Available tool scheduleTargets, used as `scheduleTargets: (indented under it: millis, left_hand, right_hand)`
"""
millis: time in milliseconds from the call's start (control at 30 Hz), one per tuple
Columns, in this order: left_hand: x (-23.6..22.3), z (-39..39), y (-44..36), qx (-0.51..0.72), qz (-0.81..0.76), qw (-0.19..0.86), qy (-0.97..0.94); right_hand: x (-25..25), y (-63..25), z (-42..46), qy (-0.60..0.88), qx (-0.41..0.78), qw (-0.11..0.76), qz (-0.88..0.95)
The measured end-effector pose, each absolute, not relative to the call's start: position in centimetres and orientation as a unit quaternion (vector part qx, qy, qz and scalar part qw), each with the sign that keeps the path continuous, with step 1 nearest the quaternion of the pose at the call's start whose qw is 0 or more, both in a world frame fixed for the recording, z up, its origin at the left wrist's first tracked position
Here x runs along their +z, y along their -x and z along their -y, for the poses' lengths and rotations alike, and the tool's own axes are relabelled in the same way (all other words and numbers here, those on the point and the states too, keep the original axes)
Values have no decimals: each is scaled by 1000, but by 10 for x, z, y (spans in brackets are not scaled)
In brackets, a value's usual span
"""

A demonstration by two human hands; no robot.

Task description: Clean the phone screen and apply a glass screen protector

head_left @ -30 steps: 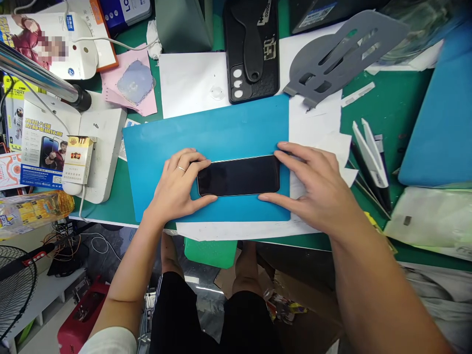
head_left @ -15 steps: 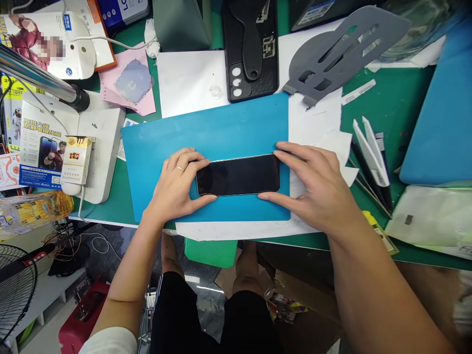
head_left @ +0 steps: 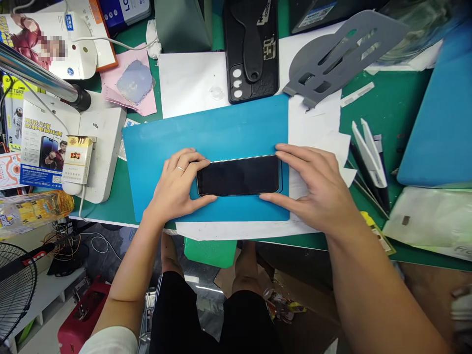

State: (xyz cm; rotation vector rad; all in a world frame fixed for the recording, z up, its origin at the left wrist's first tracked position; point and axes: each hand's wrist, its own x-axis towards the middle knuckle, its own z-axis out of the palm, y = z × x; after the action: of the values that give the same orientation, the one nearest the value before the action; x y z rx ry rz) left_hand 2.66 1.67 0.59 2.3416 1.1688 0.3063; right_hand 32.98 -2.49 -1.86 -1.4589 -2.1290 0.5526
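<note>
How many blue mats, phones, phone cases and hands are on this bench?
Blue mats: 2, one under the phone and one at the right edge
Phones: 1, the dark phone
Phone cases: 1, the black case
Hands: 2, the left hand and the right hand, each gripping one end of the phone
Total: 6

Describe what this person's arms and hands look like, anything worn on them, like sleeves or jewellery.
Both forearms are bare, with no watch, glove or wristband showing. The left hand wears a thin, pale ring on one finger. A white short sleeve shows at the left upper arm, near the bottom edge of the picture. The right hand has no ring that can be seen, and no sleeve shows on that arm.
</note>
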Motion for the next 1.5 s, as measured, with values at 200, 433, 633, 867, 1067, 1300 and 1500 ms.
scheduleTargets:
  millis: [200, 433, 633, 867, 1067, 1300, 1500]
  left_hand:
    - [6, -17, -27, 122, -426, 247, -862]
    - [6, -17, -27, 123, -427, 248, -861]
    - [8, -17, -27, 118, -432, 249, -859]
    - [7, -17, -26, 122, -429, 242, -862]
    - [5, -17, -26, 141, -426, 233, -863]
    - [5, -17, -25, 152, -426, 232, -861]
    - [4, -18, -25, 151, -422, 222, -866]
  right_hand:
    - [-18, -330, 24, 533, 200, 250, 783]
    - [-18, -329, 24, 524, 193, 262, 787]
    - [-19, -330, 23, 522, 203, 260, 787]
    - [-22, -331, 24, 523, 212, 261, 783]
    - [-23, -331, 25, 529, 220, 254, 779]
    - [-24, -332, 23, 524, 226, 248, 783]
    - [-25, -333, 23, 527, 230, 245, 781]
